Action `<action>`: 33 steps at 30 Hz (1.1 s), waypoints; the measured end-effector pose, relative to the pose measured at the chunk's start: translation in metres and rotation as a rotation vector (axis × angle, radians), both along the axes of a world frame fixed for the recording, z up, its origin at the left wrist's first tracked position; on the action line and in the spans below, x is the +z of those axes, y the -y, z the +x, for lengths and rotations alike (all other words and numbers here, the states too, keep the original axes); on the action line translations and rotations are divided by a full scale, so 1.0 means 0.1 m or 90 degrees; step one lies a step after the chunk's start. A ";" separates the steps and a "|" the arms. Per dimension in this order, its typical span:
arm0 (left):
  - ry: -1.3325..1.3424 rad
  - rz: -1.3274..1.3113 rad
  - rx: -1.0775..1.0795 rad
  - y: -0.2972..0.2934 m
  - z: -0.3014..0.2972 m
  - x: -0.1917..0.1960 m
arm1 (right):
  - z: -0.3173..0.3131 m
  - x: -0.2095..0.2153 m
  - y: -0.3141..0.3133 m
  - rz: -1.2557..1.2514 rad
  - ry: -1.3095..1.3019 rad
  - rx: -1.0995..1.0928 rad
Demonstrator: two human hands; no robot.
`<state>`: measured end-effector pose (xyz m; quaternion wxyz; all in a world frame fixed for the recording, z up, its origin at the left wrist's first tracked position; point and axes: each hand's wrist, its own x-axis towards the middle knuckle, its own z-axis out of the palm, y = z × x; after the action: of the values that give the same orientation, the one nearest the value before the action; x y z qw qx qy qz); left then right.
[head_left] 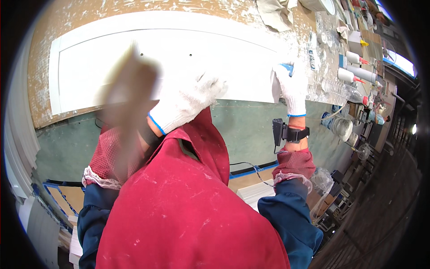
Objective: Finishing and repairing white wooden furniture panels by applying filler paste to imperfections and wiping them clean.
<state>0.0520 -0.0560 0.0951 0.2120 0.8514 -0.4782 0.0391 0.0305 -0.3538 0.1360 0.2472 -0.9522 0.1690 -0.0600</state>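
Observation:
A long white panel [112, 67] with a raised border and two small dark holes lies flat before me. My left hand [192, 98], in a white knit glove with blue cuff edging, rests at the panel's near edge. Its fingers are curled, and whatever may be in them is hidden. At the panel's right end is my gloved right hand [293, 89], closed around a small blue object [286, 69], mostly covered by the fingers, its kind unclear. A blurred brown shape [130, 85] crosses the view in front of my left forearm; I cannot make out what it is.
Under the panel is a brown worktable [80, 27] smeared with white. White bottles with red tips [347, 75] and a clear plastic bottle [338, 88] stand along the right. Crumpled paper [274, 15] lies at the back. White panels [20, 134] are stacked at left.

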 end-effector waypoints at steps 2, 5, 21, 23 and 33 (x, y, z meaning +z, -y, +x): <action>-0.013 -0.017 -0.007 -0.01 0.00 -0.08 | 0.11 0.03 -0.03 0.034 -0.027 0.007; 0.018 -0.014 0.005 -0.02 -0.02 -0.12 | 0.22 0.07 -0.07 0.018 0.029 0.040; 0.017 0.018 -0.040 -0.03 -0.01 -0.08 | 0.31 -0.15 0.08 -0.179 0.089 0.039; -0.023 -0.002 -0.028 -0.03 -0.02 -0.09 | 0.33 -0.19 0.09 -0.153 0.137 0.041; 0.024 -0.011 0.008 -0.02 -0.01 -0.01 | 0.30 -0.15 0.04 -0.250 0.141 0.068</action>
<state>0.0515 -0.0544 0.0938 0.2104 0.8516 -0.4764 0.0603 0.0609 -0.3573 0.1206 0.0767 -0.9773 0.0751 -0.1827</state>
